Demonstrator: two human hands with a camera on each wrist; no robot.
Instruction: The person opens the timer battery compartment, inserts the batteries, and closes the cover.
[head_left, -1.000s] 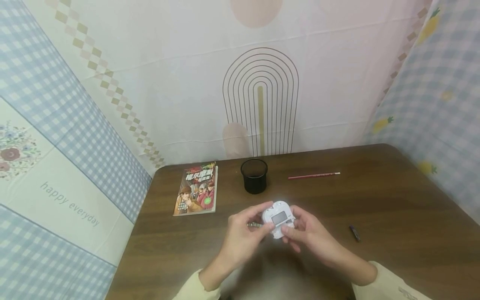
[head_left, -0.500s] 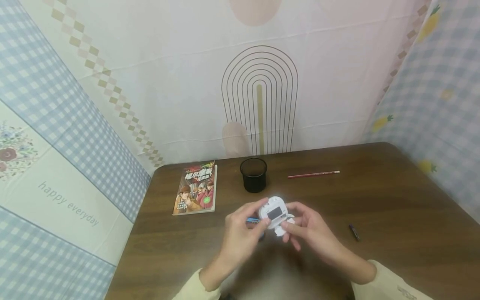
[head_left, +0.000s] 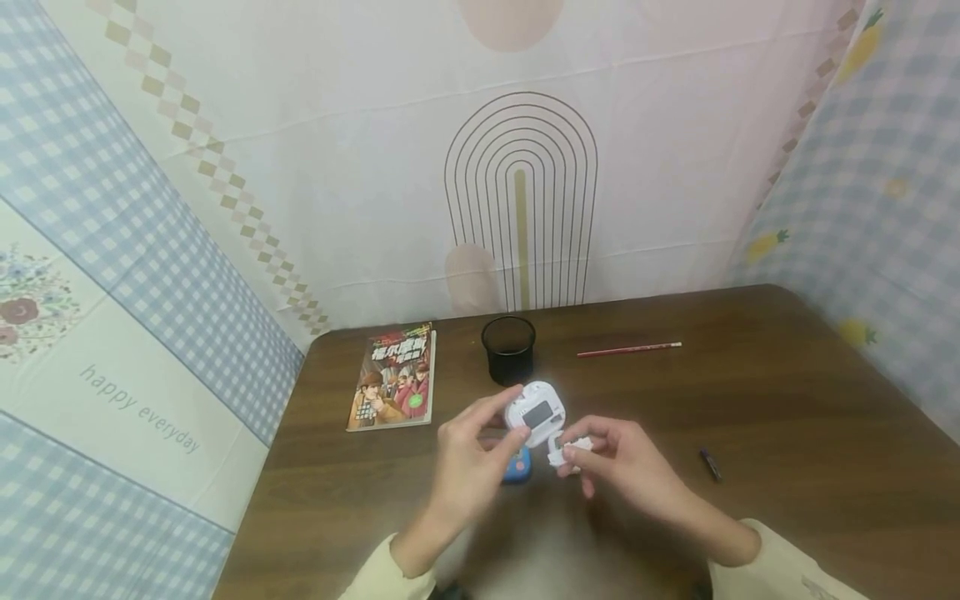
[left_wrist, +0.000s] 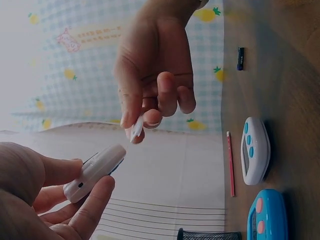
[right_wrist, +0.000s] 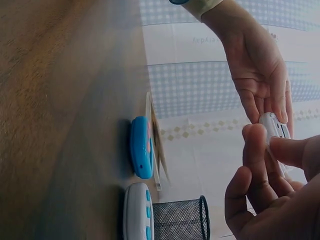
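Note:
My left hand (head_left: 467, 462) pinches a white rounded digital timer (head_left: 537, 414) between thumb and fingers, its face with a dark rectangle turned up. In my right hand (head_left: 633, 471), thumb and fingertips pinch a small white plastic piece (left_wrist: 136, 130), possibly a battery cover. The piece is apart from the timer in the left wrist view. Below the hands, a blue timer (head_left: 517, 467) with pink buttons lies on the table. Beside it is a second white timer (left_wrist: 256, 151) with blue buttons, mostly hidden by my right hand in the head view.
A small dark battery (head_left: 710, 463) lies right of my right hand. Farther back on the brown table (head_left: 750, 375) are a black mesh cup (head_left: 510, 358), a red pencil (head_left: 628, 350) and an illustrated book (head_left: 393, 379). Patterned cloth (head_left: 375, 167) hangs behind.
The held timer has moved left and slightly up with my left hand. The white piece has come away from it in my right hand. More of the blue timer shows.

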